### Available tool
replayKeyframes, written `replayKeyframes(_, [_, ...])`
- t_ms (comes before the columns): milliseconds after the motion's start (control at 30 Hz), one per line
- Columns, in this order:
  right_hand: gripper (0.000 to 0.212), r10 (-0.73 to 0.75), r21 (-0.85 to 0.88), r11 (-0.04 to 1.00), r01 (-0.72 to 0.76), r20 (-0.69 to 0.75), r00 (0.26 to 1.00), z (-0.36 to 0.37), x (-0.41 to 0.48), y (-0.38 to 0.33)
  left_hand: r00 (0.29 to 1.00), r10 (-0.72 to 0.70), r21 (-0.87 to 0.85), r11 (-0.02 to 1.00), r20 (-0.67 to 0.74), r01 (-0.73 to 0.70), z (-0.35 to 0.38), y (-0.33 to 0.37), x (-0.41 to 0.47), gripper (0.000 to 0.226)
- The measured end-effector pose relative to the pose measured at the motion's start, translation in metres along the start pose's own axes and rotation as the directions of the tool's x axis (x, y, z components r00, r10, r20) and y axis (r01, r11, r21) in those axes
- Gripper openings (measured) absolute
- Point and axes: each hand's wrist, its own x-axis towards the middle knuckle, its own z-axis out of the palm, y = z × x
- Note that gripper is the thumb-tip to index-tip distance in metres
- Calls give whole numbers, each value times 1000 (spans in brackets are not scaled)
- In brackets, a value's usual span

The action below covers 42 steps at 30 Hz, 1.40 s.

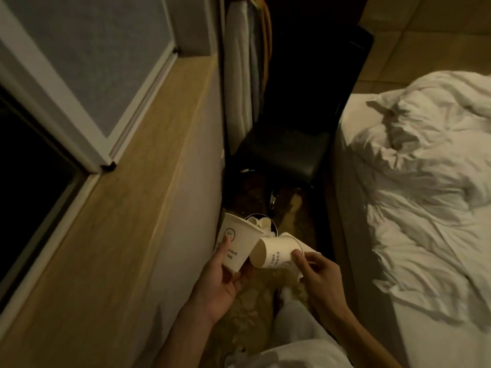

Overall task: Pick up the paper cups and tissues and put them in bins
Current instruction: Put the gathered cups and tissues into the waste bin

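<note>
Near the bin (250,218), a tilted paper cup (239,247) is gripped by the left hand (220,278), a sideways paper cup (276,254) by the right hand (320,274). Both are judged light and crushable, best held gently mid-wall.

On left cup (239,245): smiley-face mark, small print below, too blurred to read. On right cup (276,254): 2 print lines, partly hidden, illegible.

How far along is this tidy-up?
Partly done: the bin on the floor already holds white rubbish. In hand: the left hand grips the left cup, mouth up; the right hand grips the right cup, tipped sideways, both near the bin. Left: dropping these in. No other cups or tissues show here.
</note>
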Motion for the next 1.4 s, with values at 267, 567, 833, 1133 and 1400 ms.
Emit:
replayKeyframes(267, [8,144,-64,987,-146,-31,989,-4,120,26,989,-74,-43,997,-132,68,47,-1,118,50])
replayKeyframes(567, [18,279,-295,928,-228,143,950,-19,304,41,935,-189,-201,971,-299,132,103,11,275,53])
replayKeyframes(833, [29,401,-453,835,-312,112,909,12,416,114,852,-246,-125,969,-462,212,70,-22,412,30])
replayKeyframes(1133, [27,585,-573,668,-476,9,811,28,446,230,663,-271,20,918,-698,396,-38,-100,469,36])
replayKeyframes(1400, [35,565,-596,652,-468,-29,824,41,489,285,664,-27,328,854,-748,404,-116,-132,534,41])
